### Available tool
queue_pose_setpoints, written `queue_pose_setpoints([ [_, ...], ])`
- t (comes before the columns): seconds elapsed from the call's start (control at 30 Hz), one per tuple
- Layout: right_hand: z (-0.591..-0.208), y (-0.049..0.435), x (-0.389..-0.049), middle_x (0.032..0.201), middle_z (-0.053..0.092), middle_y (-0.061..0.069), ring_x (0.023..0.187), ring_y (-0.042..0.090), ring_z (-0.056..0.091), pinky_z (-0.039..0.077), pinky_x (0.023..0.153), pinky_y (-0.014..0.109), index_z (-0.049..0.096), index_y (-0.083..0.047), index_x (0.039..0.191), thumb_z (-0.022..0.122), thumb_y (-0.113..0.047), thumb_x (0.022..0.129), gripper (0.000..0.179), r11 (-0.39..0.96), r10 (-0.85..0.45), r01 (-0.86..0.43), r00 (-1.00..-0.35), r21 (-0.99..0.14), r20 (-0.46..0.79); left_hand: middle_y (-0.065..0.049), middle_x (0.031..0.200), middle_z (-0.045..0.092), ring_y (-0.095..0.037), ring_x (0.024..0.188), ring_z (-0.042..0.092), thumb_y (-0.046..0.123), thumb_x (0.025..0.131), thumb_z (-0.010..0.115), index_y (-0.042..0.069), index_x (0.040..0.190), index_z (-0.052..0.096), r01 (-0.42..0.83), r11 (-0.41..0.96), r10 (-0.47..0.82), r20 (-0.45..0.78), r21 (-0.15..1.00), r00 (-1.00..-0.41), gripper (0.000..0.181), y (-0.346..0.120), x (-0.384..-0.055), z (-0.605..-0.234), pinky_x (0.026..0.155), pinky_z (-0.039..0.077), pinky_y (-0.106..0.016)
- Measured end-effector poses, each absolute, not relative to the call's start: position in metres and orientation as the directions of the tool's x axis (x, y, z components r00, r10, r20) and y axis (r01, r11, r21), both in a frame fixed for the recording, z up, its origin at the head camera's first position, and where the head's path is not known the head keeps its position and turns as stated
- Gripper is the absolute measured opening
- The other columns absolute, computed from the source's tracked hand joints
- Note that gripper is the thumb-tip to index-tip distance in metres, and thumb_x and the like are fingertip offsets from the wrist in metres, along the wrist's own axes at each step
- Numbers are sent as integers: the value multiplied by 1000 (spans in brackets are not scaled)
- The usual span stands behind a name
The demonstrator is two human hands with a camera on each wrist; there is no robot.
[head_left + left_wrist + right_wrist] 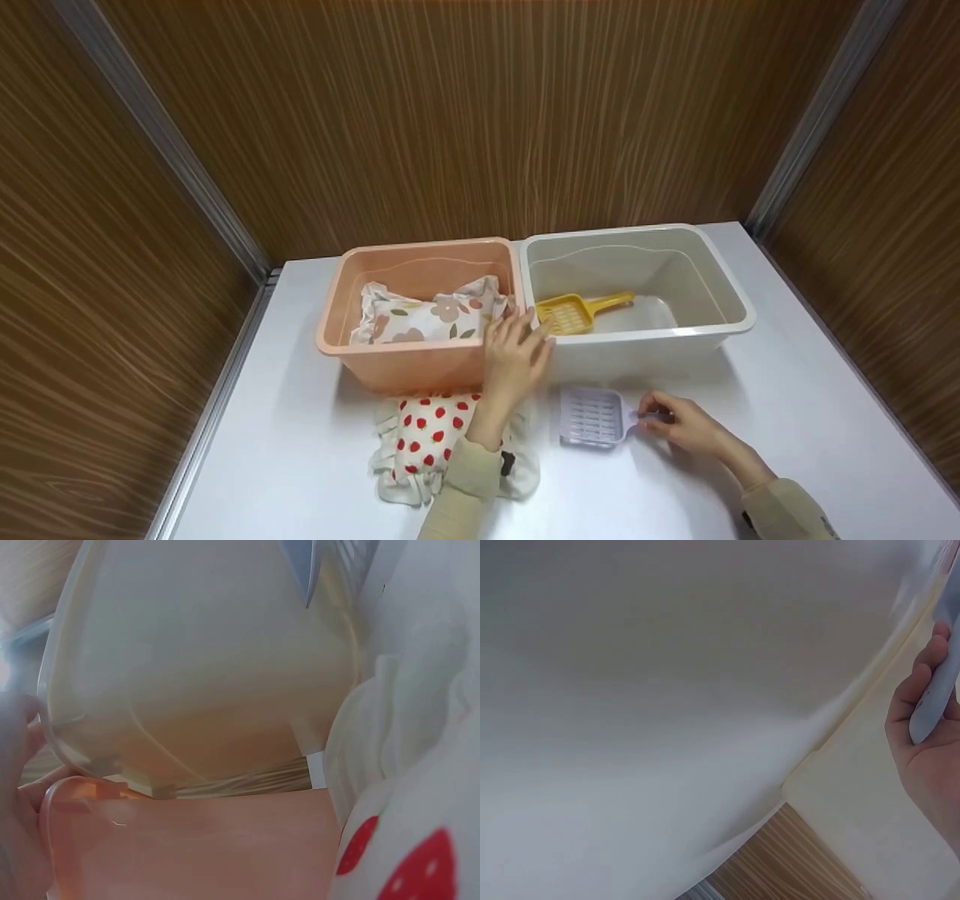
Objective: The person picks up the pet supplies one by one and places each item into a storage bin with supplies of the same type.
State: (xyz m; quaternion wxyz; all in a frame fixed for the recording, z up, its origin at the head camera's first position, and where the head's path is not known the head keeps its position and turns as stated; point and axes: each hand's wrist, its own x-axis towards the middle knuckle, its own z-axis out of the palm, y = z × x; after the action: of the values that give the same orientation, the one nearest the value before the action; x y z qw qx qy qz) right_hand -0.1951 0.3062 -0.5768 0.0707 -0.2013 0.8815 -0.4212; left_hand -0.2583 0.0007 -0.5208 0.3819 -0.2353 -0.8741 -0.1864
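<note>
My right hand [686, 426] grips the handle of a lavender litter scoop [592, 418] close over the white table; its slotted head points left. In the right wrist view, fingers [915, 686] curl round the pale handle [939, 682]. My left hand [514, 360] lies over the spot where the rims of the peach bin [420, 360] and the white bin [645, 336] meet, fingers loosely spread. A flower-print pillow [427, 318] lies in the peach bin. Inside the white bin, a yellow litter scoop [574, 313] leans near the left wall.
A strawberry-print pillow [431, 435] with a ruffled edge lies in front of the peach bin, partly beneath my left forearm. The bins stand side by side on the white table [300, 450]. Wood-grain panels [480, 120] rise behind and at both sides.
</note>
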Motion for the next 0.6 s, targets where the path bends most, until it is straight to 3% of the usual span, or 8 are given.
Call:
queue_pose_setpoints([
  [0.4, -564, 308, -185, 97, 67, 8, 91, 12, 62, 52, 78, 23, 61, -6, 101, 68, -8, 90, 13, 512, -425, -342, -898, -788, 114, -9, 122, 67, -27, 116, 60, 31, 88, 70, 19, 105, 75, 590, 793, 247, 806, 151, -538, 21, 2, -259, -520, 99, 42, -45],
  [0.6, -562, 307, -182, 94, 67, 4, 88, 5, 59, 51, 76, 24, 62, -8, 98, 69, -9, 90, 11, 516, -415, -358, -899, -778, 138, -9, 127, 65, -27, 114, 60, 33, 91, 67, 20, 110, 74, 573, 806, 262, 776, 151, -573, 25, 1, -257, -520, 99, 41, -45],
])
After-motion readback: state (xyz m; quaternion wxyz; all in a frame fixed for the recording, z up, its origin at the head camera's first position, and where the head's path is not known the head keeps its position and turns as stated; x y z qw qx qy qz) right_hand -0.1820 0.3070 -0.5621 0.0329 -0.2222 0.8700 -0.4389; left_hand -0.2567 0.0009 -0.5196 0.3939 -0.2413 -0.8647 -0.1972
